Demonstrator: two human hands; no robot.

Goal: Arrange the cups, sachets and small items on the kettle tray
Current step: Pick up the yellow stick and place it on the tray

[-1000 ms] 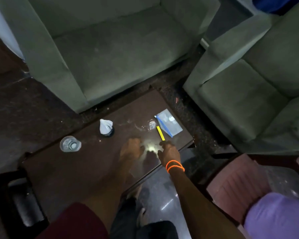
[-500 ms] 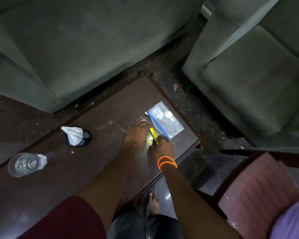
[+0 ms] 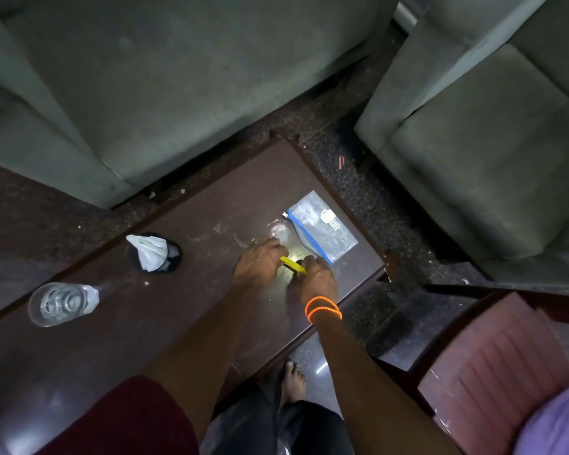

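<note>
On the dark wooden table [image 3: 184,323], my left hand [image 3: 258,262] and my right hand [image 3: 316,277] meet over a small yellow sachet [image 3: 293,265]; fingers of both pinch it. Just beyond lies a clear zip bag with a blue strip [image 3: 322,231] and a crumpled clear wrapper [image 3: 280,229]. A dark cup with white paper tucked in it [image 3: 153,252] stands left of my hands. Farther left is an empty clear glass [image 3: 58,303]. No kettle tray is visible.
A grey-green sofa [image 3: 178,77] stands behind the table and a matching armchair [image 3: 490,142] to the right. A pink ribbed chair seat [image 3: 496,372] is at the lower right. My bare foot [image 3: 294,379] rests on the floor by the table's near edge.
The view has dropped and drawn closer to the table. My hands moved from the table's middle to the yellow sachet, which now lies across between them, off the zip bag's edge.
</note>
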